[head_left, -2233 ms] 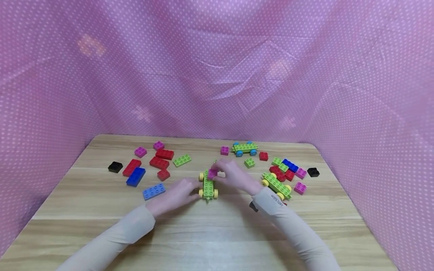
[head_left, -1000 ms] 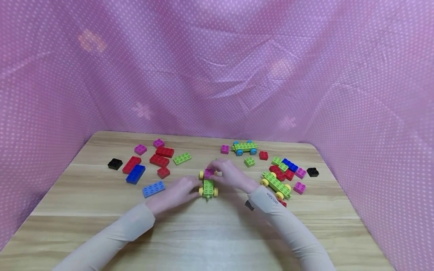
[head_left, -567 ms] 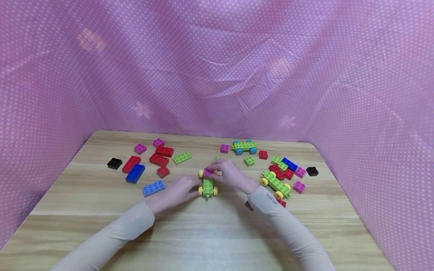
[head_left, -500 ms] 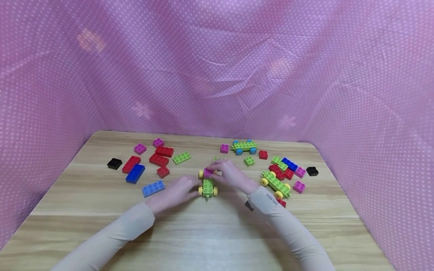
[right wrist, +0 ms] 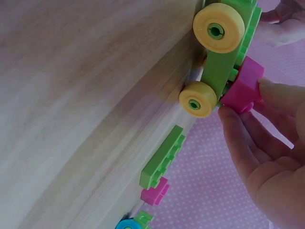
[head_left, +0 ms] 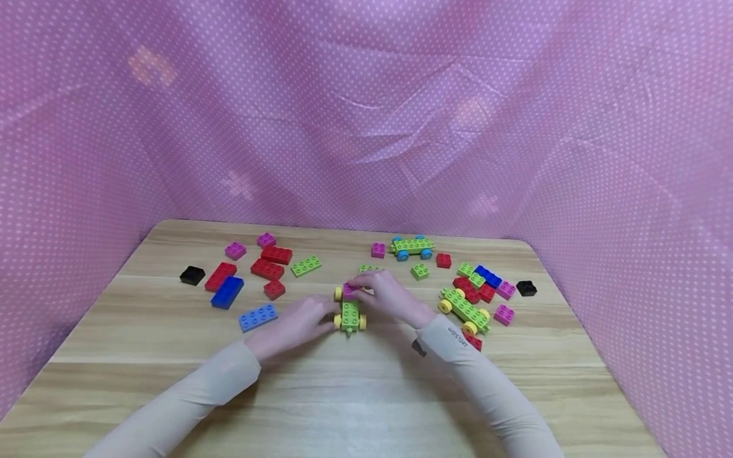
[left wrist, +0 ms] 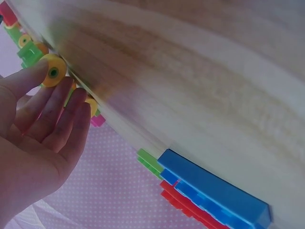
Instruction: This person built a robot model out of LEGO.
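Observation:
A lime-green toy car base point(head_left: 350, 316) with yellow wheels stands mid-table, its length running away from me. My left hand point(head_left: 300, 321) is at its left side. In the left wrist view thumb and forefinger pinch a yellow wheel point(left wrist: 54, 70). My right hand point(head_left: 392, 296) holds a magenta 2x2 building block point(head_left: 349, 292) over the far end of the base. In the right wrist view thumb and fingers pinch this magenta block point(right wrist: 244, 86), which sits tilted at the base's studs. The fingers partly hide the block from above.
Red bricks point(head_left: 267, 268), a blue brick point(head_left: 227, 292) and a light-blue brick point(head_left: 258, 317) lie to the left. At right stand another yellow-wheeled base point(head_left: 465, 310) and mixed bricks. A blue-wheeled base point(head_left: 413, 247) is at the back, before a pink dotted curtain point(head_left: 366, 127).
My right hand has brought the magenta block left onto the far end of the base. The left hand has kept its place at the wheel. Over the last half second little has moved.

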A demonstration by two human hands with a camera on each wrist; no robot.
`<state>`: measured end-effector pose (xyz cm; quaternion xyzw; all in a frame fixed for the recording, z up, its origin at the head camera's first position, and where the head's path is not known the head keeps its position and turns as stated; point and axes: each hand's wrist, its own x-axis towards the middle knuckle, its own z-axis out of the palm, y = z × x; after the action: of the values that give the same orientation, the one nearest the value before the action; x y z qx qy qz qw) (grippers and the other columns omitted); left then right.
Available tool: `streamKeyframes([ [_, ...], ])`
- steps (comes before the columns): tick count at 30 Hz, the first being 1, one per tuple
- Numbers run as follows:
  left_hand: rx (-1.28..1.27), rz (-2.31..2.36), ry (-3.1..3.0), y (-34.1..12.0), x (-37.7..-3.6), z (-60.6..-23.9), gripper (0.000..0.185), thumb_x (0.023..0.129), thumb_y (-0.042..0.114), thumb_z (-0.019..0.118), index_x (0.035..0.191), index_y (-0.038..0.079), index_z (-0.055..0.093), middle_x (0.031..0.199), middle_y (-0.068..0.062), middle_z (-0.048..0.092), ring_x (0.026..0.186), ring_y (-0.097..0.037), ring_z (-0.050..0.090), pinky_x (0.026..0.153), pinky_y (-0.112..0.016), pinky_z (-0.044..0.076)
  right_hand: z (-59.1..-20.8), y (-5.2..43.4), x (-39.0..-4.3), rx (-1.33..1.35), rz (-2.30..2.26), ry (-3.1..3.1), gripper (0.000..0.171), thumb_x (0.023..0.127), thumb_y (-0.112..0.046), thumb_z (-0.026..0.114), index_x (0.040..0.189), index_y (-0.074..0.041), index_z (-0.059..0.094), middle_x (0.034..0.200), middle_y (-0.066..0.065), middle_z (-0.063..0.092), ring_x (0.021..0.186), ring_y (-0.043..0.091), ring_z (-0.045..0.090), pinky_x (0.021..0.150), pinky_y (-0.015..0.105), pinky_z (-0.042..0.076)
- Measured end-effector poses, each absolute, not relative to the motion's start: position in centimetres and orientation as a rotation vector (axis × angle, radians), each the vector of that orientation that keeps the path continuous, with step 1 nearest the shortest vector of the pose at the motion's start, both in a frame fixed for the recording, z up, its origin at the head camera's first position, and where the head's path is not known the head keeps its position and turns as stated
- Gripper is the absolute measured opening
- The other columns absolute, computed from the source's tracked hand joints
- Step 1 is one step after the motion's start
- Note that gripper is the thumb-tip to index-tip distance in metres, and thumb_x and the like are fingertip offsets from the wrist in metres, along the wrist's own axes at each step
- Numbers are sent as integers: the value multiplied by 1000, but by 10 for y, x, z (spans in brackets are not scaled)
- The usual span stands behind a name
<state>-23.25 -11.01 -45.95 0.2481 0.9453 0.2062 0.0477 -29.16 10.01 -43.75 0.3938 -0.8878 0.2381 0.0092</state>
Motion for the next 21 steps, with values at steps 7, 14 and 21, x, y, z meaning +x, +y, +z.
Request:
streamKeyframes([
  [7,759,601,2897,-109,-234,-460,23,92,25,70,114,17,71,110,1,74,103,-14,68,92,-32,58,-440,100,-288,1176,815,-2772,28,94,-16,67,120,-8,69,115,7,74,104,17,71,93,27,58],
  [14,757,607,2895,-109,-233,-460,23,92,24,71,114,17,71,110,1,74,102,-14,69,92,-32,58,-442,99,-287,1127,842,-2784,28,93,-16,68,120,-9,70,114,6,74,102,16,71,92,27,58],
  [21,764,608,2896,-109,-232,-460,24,92,24,71,115,17,71,111,0,74,104,-15,68,93,-33,58,-441,97,-286,1097,812,-2801,27,91,-16,70,118,-9,71,110,6,75,100,15,71,90,25,58],
])
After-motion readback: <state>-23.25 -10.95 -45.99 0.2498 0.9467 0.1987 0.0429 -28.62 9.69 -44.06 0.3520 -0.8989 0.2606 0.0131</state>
